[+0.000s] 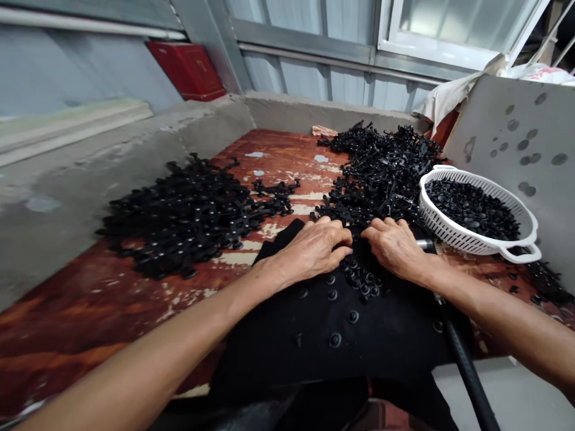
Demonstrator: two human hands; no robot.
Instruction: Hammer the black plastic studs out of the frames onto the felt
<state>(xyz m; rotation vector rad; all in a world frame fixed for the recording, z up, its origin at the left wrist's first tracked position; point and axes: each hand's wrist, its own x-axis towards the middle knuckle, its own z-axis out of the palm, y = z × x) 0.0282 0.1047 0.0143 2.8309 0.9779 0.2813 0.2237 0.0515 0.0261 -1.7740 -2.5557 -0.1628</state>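
My left hand (314, 248) and my right hand (393, 245) rest knuckles-up, fingers curled down, side by side on a black cloth (341, 326). Their fingertips meet at the near edge of a heap of black plastic sprue frames (377, 170). What the fingers pinch is hidden under them. Several small round black caps (359, 281) lie loose on the cloth just below both hands. A second pile of black frames (184, 215) lies to the left of my left hand, apart from it.
A white slotted basket (510, 248) filled with small black caps stands right of my right hand. A black tube (467, 371) runs under my right forearm. The worn red-brown table (90, 323) is bordered by concrete ledges; a grey board stands at right.
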